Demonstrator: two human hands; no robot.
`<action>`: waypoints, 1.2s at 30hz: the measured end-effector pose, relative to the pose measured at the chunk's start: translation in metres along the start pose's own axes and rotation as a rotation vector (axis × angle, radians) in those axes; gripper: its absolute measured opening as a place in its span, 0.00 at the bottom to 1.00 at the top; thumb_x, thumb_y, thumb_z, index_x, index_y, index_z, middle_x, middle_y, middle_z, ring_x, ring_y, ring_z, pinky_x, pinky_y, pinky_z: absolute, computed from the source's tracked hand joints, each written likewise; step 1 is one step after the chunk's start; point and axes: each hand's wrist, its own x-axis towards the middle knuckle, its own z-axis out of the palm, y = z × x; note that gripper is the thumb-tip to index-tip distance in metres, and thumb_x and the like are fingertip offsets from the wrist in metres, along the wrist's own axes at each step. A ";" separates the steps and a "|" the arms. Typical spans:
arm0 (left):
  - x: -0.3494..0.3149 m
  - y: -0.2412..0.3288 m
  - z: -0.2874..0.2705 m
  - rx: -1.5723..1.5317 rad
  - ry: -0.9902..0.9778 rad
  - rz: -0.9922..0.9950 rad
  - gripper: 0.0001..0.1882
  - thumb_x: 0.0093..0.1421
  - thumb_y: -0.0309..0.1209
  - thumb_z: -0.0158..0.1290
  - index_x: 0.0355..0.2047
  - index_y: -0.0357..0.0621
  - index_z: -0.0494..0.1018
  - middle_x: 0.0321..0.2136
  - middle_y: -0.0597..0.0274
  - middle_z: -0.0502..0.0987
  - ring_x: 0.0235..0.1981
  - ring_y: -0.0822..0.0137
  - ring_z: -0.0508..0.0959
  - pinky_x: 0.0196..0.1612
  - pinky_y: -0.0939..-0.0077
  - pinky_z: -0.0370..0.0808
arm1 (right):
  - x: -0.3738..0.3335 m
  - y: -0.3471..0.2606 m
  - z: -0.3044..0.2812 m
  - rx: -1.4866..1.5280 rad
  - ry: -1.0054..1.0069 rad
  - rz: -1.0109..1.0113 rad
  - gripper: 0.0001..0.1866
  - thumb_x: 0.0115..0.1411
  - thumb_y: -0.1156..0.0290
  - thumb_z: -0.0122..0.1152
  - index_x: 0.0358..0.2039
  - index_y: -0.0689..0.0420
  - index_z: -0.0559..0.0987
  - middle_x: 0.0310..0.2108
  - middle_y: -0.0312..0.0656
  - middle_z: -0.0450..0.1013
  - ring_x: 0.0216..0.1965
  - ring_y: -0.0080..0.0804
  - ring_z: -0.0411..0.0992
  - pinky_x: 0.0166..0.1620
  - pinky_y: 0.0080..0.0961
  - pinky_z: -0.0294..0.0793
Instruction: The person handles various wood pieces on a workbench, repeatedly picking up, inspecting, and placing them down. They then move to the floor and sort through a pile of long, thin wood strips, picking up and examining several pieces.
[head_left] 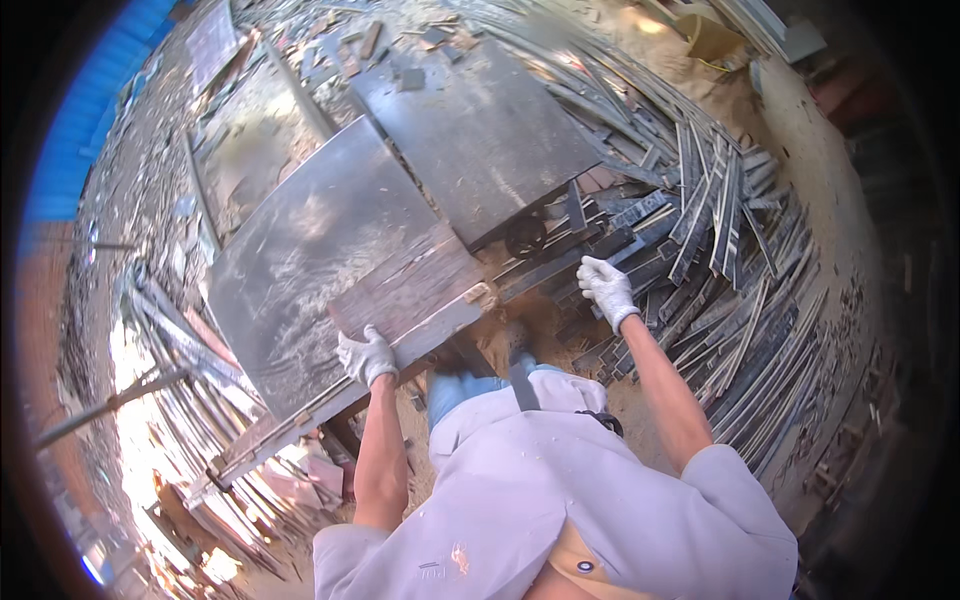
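My left hand, in a white work glove, presses on the near edge of a reddish-brown wooden board that lies flat on a grey metal table. My right hand, also gloved, reaches out to the right over a heap of dark wooden strips and touches the top of the pile; its fingers are curled, and I cannot tell whether they grip a strip.
A second grey metal table top stands behind the first, with a small wheel under its near corner. Wood offcuts lie at the lower left. Sawdust covers the ground. A blue sheet borders the left.
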 end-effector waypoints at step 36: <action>-0.071 0.043 0.002 -0.077 -0.001 0.250 0.36 0.59 0.48 0.58 0.57 0.30 0.66 0.51 0.40 0.73 0.54 0.42 0.74 0.57 0.53 0.71 | 0.052 -0.030 0.106 -0.883 0.016 -0.365 0.26 0.53 0.61 0.73 0.52 0.53 0.81 0.44 0.53 0.78 0.49 0.51 0.76 0.53 0.42 0.74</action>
